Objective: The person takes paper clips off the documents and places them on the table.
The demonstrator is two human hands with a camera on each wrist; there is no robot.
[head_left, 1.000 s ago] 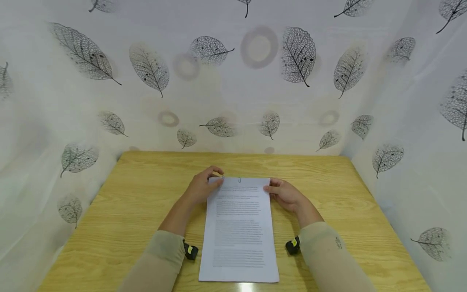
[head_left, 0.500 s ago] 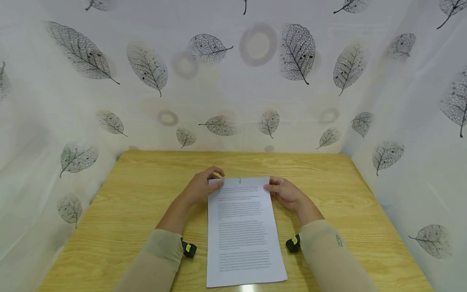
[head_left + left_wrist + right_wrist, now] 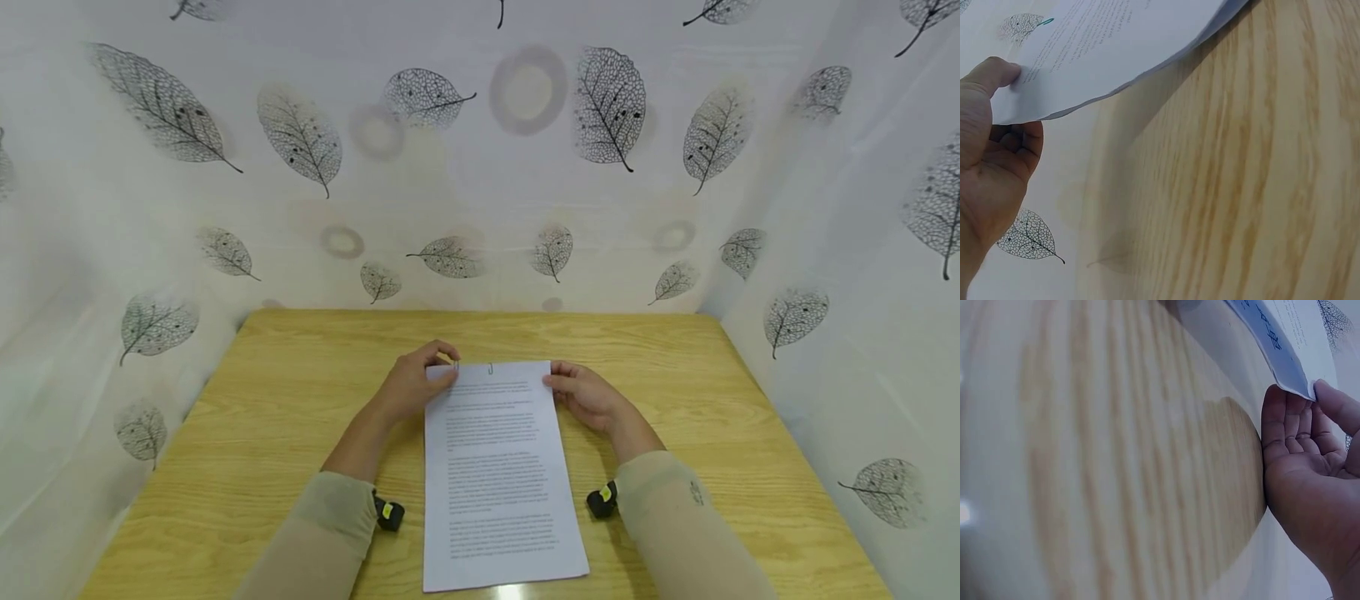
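A stack of printed paper sheets [image 3: 498,475] lies lengthwise between both hands, its far end lifted off the table in the wrist views. My left hand [image 3: 411,382] pinches the far left corner, thumb on top and fingers beneath. At the far right corner my right hand [image 3: 592,400] pinches the sheets between thumb and fingers. A green paper clip [image 3: 491,368] sits on the middle of the far edge. Another thin clip [image 3: 457,366] shows right at my left fingertips. In the right wrist view, blue handwriting [image 3: 1269,328] marks the underside of the stack.
The wood-grain table [image 3: 285,383] extends around the sheets. A white curtain [image 3: 450,192] printed with leaves stands behind it and at both sides. A black wrist camera [image 3: 388,514] hangs at the left cuff, another camera [image 3: 602,500] at the right one.
The near end of the paper stack has swung to the right, so the sheets now lie slightly slanted. Both hands keep their grip on the far corners, nearly in place.
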